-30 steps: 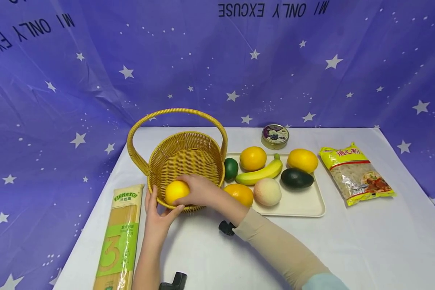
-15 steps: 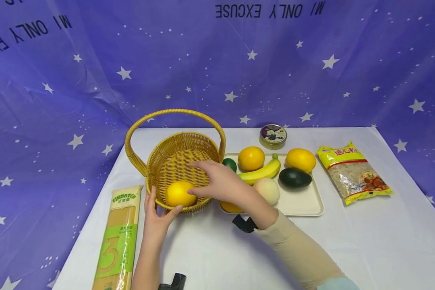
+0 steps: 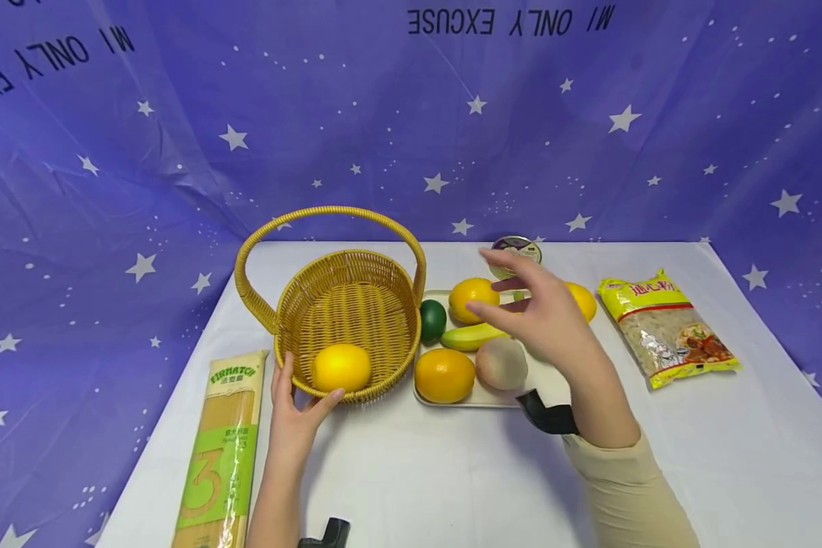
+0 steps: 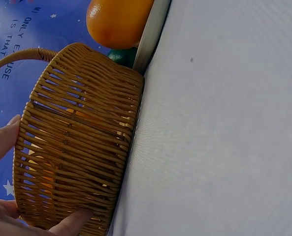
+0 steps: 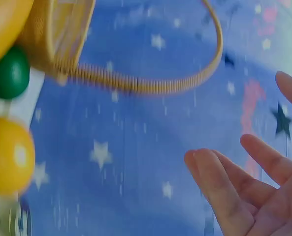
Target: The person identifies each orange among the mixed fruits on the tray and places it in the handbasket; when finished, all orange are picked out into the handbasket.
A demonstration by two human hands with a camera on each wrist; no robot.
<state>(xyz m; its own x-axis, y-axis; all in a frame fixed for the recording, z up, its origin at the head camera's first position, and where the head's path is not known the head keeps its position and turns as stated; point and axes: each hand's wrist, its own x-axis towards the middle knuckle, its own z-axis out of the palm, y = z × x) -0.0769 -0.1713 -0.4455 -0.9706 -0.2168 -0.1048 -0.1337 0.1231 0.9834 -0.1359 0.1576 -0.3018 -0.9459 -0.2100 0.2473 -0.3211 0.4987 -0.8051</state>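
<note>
A yellow wicker basket (image 3: 345, 304) with a hoop handle stands left of centre on the white table. One yellow lemon-like fruit (image 3: 341, 367) lies inside it near the front rim. My left hand (image 3: 300, 399) rests against the basket's (image 4: 77, 147) near wall, fingers and thumb spread along the weave. My right hand (image 3: 520, 304) hovers open above the cream tray (image 3: 562, 392), holding nothing, and hides the avocado and part of the banana (image 3: 469, 336). The right wrist view shows my spread fingers (image 5: 224, 196) in the air.
On the tray lie an orange (image 3: 444, 374), a peach (image 3: 501, 363), a lime (image 3: 433, 320), another orange (image 3: 473, 298) and a yellow fruit (image 3: 584, 301). A round tin (image 3: 517, 245) sits behind. A pasta bag (image 3: 664, 327) lies right, a spaghetti pack (image 3: 222, 449) left.
My right hand let go of the yellow fruit in the basket, then lifted and moved right to above the tray. The left hand stayed on the basket.
</note>
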